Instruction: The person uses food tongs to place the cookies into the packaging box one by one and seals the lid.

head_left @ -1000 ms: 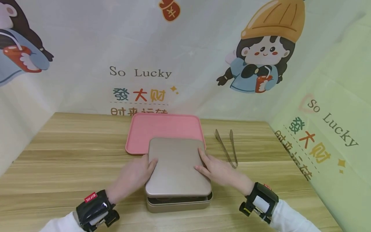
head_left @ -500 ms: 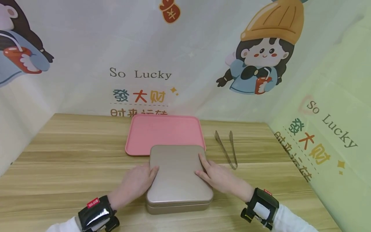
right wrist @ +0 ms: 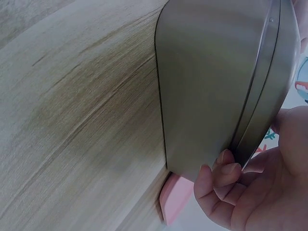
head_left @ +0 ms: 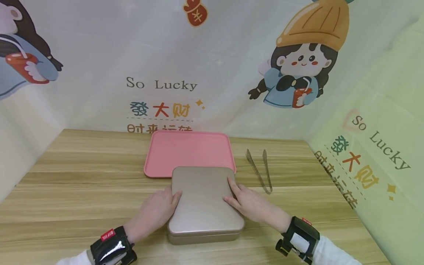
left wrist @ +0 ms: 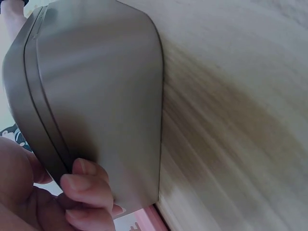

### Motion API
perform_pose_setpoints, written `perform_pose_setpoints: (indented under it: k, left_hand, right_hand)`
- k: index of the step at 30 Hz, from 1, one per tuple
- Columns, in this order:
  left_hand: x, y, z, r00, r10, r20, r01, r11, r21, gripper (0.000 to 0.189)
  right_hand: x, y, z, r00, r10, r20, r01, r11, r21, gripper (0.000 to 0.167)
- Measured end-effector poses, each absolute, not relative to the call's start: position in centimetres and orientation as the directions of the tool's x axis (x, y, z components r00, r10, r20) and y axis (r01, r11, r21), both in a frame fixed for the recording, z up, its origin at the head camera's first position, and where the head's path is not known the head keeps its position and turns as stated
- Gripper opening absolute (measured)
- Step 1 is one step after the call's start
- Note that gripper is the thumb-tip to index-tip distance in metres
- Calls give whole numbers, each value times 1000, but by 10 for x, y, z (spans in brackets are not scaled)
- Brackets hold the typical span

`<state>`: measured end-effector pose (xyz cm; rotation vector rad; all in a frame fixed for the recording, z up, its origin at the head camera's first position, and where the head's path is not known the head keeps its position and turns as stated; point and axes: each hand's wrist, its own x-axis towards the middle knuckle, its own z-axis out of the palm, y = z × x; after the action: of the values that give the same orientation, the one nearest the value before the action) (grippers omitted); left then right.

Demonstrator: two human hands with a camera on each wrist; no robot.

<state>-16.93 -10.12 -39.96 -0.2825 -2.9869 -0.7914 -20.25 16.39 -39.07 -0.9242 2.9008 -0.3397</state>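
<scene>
A champagne-coloured metal tin [head_left: 206, 206] sits on the table with its lid seated all round. At the tin's left side my left hand [head_left: 158, 207] grips the lid, thumb on the top edge. In the left wrist view the curled fingers [left wrist: 89, 190] lie at the seam below the lid rim. My right hand [head_left: 247, 201] holds the opposite side, thumb and index finger on the top. The right wrist view has its fingertips [right wrist: 227, 174] against the seam and side wall [right wrist: 204, 86]. Whatever the tin contains is hidden.
Behind the tin lies a pink tray [head_left: 190, 151], its front edge partly covered by the tin. Metal tongs [head_left: 260, 173] lie spread on the wooden table [head_left: 82, 173] to the right. A printed cloth [head_left: 225, 55] hangs at the back and sides.
The lid, raised with a gap at the front one second ago, has come down flush onto the tin's base. Both hands have moved down slightly with it.
</scene>
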Motion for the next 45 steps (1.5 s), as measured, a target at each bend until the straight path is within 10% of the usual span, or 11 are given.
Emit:
perform_pose_setpoints:
  k: [45]
  left_hand:
    - [-165, -100, -412, -967, 232, 101, 254, 888, 384, 36]
  right_hand:
    - [-201, 172, -418, -804, -594, 30, -535, 700, -473, 66]
